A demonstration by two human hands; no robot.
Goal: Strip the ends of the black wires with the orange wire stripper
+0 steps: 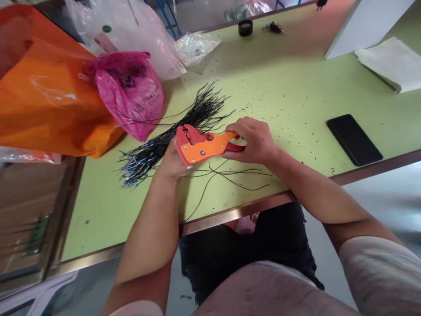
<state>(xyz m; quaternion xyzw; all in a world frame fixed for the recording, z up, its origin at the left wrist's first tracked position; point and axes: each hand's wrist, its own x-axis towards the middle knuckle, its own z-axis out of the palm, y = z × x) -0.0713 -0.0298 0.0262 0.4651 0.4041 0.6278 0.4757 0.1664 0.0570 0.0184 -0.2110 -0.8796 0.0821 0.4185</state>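
Pale shirt cloth [263, 287] filled the spot nearest to me, stretched over the seated worker's front, with dark trousers [243, 250] below the metal edging [237, 215] of the green tabletop [98, 219]. Just past that edging, several loose black wires [237, 172] lay crossed, one of them running down to the edge and ending in a blue tip. Over them both forearms came together at an orange-and-red wire stripper [210, 147], held above the tabletop between the loose wires and a thick bundle of black wires [197, 113]. The right hand [255, 139] had its fingers curled around the tool's handles, grasping them. The left hand [170, 163] was up against the tool's head, which hid its fingers, so I couldn't tell what they gripped. Blue-tipped ends of the bundle fanned out beside the left wrist; the other ends splayed away across the surface. Off to the right, a black smartphone [355, 139] lay near the edge. Dark clippings [272, 109] were scattered beyond the right hand. To the left stood an orange bag [49, 101] and a pink plastic bag [133, 98], with a whitish plastic bag [141, 37] behind. Farther off were a folded white cloth or paper [393, 63], a round black cap [245, 28] and some keys [275, 28].
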